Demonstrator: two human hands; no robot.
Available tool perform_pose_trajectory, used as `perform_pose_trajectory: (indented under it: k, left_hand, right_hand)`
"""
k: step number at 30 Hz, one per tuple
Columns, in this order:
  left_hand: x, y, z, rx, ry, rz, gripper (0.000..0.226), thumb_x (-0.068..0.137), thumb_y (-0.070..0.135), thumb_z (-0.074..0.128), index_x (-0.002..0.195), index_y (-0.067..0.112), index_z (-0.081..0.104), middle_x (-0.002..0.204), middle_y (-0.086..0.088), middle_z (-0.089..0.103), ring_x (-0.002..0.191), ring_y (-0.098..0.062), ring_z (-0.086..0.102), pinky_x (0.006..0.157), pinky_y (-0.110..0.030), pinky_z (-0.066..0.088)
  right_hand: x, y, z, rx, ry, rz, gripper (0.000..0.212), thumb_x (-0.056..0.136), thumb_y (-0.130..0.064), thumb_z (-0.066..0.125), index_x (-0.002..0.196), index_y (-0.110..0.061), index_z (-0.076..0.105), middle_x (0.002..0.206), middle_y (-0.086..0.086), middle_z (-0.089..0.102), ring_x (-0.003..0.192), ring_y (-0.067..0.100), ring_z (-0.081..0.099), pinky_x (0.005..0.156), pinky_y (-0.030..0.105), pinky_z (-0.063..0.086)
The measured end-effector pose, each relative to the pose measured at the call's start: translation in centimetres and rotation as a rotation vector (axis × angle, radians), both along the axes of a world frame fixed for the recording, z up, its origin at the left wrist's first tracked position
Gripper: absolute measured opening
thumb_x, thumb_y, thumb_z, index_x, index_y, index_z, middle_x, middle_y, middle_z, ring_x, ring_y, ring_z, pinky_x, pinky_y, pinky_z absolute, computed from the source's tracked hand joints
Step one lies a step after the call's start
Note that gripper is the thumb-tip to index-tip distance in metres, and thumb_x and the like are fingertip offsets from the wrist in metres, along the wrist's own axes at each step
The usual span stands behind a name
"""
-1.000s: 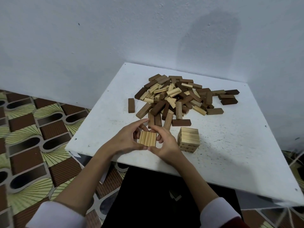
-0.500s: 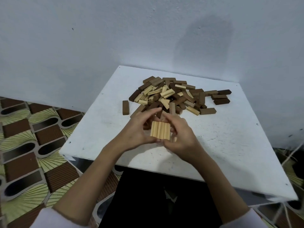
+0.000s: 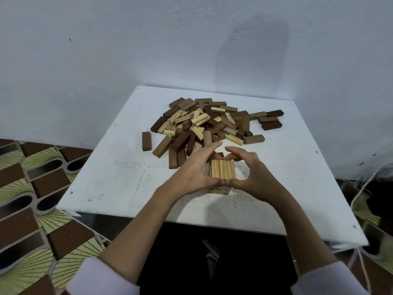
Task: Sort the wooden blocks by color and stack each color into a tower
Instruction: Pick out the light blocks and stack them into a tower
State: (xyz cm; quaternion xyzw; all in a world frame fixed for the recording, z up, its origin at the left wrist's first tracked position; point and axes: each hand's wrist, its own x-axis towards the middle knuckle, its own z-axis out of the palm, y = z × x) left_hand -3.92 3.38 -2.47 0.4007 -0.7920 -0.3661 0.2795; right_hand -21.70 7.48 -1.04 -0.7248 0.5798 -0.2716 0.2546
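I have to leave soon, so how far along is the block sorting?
Early. A short light tower stands at the table's near edge. Left hand and right hand hold a layer of light blocks over it. The mixed pile remains unsorted; no dark tower exists.

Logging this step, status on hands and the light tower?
Left hand and right hand hold a row of light ridged wooden blocks over the light tower. Mixed brown-and-light block pile behind, unsorted.
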Motion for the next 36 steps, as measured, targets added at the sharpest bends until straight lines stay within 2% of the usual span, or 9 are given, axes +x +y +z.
perform_pose_trajectory:
  k: [6, 10, 16, 22, 26, 28, 31, 34, 36]
  left_hand:
    - [0.1, 0.2, -0.1, 0.011, -0.029, -0.01, 0.096, 0.068, 0.023, 0.084, 0.146, 0.026, 0.029, 0.106, 0.027, 0.043, 0.117, -0.007, 0.043, 0.098, -0.023, 0.034]
    - [0.2, 0.2, -0.3, 0.033, -0.028, -0.027, 0.097, 0.068, 0.024, 0.083, 0.147, 0.026, 0.026, 0.111, 0.016, 0.047, 0.118, -0.004, 0.044, 0.1, -0.023, 0.035]
    - [0.2, 0.4, -0.5, 0.043, -0.038, -0.023, 0.097, 0.069, 0.023, 0.083, 0.147, 0.026, 0.025, 0.122, 0.009, 0.046, 0.121, -0.003, 0.04, 0.1, -0.021, 0.034]
    - [0.2, 0.4, -0.3, 0.045, -0.042, -0.026, 0.096, 0.07, 0.021, 0.082, 0.148, 0.024, 0.026, 0.118, 0.008, 0.048, 0.121, -0.007, 0.042, 0.102, -0.027, 0.036]
    - [0.1, 0.4, -0.4, 0.025, -0.025, -0.026, 0.096, 0.07, 0.022, 0.082, 0.147, 0.024, 0.025, 0.122, 0.007, 0.05, 0.121, -0.006, 0.042, 0.104, -0.031, 0.037]
    - [0.2, 0.6, -0.6, 0.059, 0.017, -0.028, 0.096, 0.07, 0.03, 0.082, 0.147, 0.028, 0.025, 0.128, 0.009, 0.047, 0.123, 0.0, 0.04, 0.106, -0.025, 0.036]
    - [0.0, 1.5, -1.1, 0.278, 0.254, 0.031, 0.082, 0.075, 0.051, 0.065, 0.144, 0.035, 0.025, 0.145, 0.013, 0.037, 0.132, 0.002, 0.032, 0.102, -0.013, 0.033]
    - [-0.8, 2.9, -1.5, 0.507, 0.541, 0.128, 0.063, 0.091, 0.057, 0.04, 0.145, 0.029, 0.028, 0.151, 0.01, 0.03, 0.135, -0.001, 0.031, 0.095, -0.007, 0.033]
    - [-1.6, 3.8, -1.4, 0.562, 0.576, 0.167, 0.077, 0.083, 0.067, 0.03, 0.147, 0.025, 0.027, 0.153, 0.007, 0.025, 0.139, -0.007, 0.026, 0.098, -0.01, 0.026]
  right_hand:
    - [-0.1, 0.1, -0.3, 0.031, -0.04, 0.008, 0.083, 0.073, -0.021, 0.079, 0.141, -0.02, 0.033, 0.122, -0.01, 0.049, 0.12, 0.014, 0.036, 0.098, 0.03, 0.036]
    - [-0.2, 0.2, -0.5, 0.054, -0.066, 0.01, 0.088, 0.071, -0.028, 0.08, 0.142, -0.024, 0.029, 0.119, -0.018, 0.043, 0.118, 0.011, 0.035, 0.094, 0.026, 0.032]
    - [-0.2, 0.3, -0.5, 0.078, -0.075, 0.013, 0.093, 0.064, -0.045, 0.073, 0.142, -0.024, 0.028, 0.121, -0.014, 0.043, 0.117, 0.009, 0.034, 0.089, 0.021, 0.032]
    - [-0.1, 0.4, -0.6, 0.074, -0.076, 0.007, 0.084, 0.074, -0.023, 0.078, 0.142, -0.024, 0.029, 0.13, -0.004, 0.046, 0.117, 0.008, 0.033, 0.093, 0.024, 0.033]
    - [-0.2, 0.3, -1.0, 0.068, -0.071, 0.008, 0.084, 0.074, -0.023, 0.078, 0.142, -0.024, 0.029, 0.131, -0.006, 0.046, 0.116, 0.006, 0.033, 0.092, 0.023, 0.031]
    - [-0.2, 0.3, -1.3, 0.072, -0.084, -0.002, 0.084, 0.075, -0.024, 0.077, 0.142, -0.026, 0.027, 0.131, -0.01, 0.043, 0.119, 0.005, 0.033, 0.094, 0.022, 0.03]
    - [0.2, 0.7, -1.8, 0.12, -0.356, -0.091, 0.068, 0.083, -0.035, 0.067, 0.14, -0.03, 0.031, 0.137, -0.017, 0.04, 0.125, 0.001, 0.036, 0.098, 0.022, 0.029]
    - [1.8, 1.3, -3.1, 0.116, -0.705, -0.243, 0.051, 0.086, -0.051, 0.036, 0.135, -0.037, 0.035, 0.137, -0.022, 0.038, 0.129, -0.004, 0.034, 0.109, 0.026, 0.027]
    - [3.1, 1.8, -4.1, 0.117, -0.862, -0.314, 0.049, 0.089, -0.058, 0.022, 0.133, -0.04, 0.032, 0.143, -0.019, 0.034, 0.134, -0.003, 0.028, 0.11, 0.022, 0.02]
